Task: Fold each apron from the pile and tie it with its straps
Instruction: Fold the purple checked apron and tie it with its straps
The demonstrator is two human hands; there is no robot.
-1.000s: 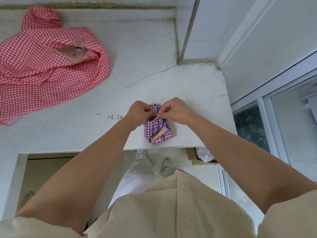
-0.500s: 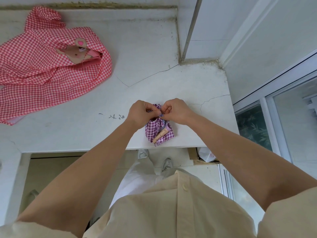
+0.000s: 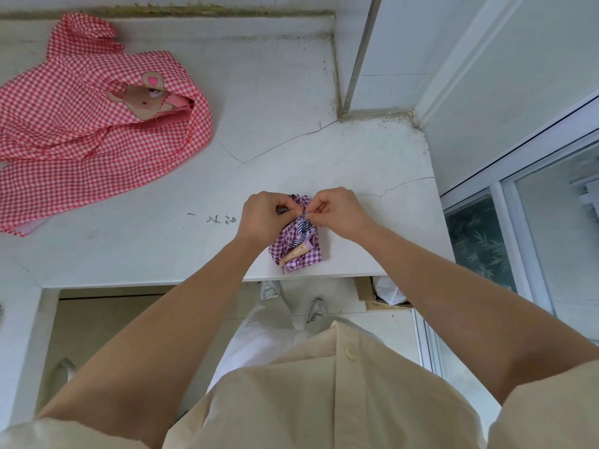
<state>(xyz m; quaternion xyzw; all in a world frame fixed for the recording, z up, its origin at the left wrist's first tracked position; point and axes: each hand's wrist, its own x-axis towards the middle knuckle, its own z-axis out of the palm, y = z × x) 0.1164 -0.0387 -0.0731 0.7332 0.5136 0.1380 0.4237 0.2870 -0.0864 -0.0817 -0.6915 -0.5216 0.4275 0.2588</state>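
1. Pinching the straps (image 3: 303, 225), your left hand (image 3: 264, 215) and right hand (image 3: 340, 210) meet atop the folded purple apron (image 3: 296, 251) at the bench's (image 3: 291, 157) front edge.
2. Curled fingers (image 3: 324, 207) hide the strap ends.
3. Pink apron (image 3: 90, 131) cut off left.

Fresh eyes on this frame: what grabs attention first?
The left hand and right hand meet near the front edge of the white counter, pinching the striped strap atop a small folded purple gingham apron. Far left, a red gingham apron with a bear patch lies loose, unfolded.
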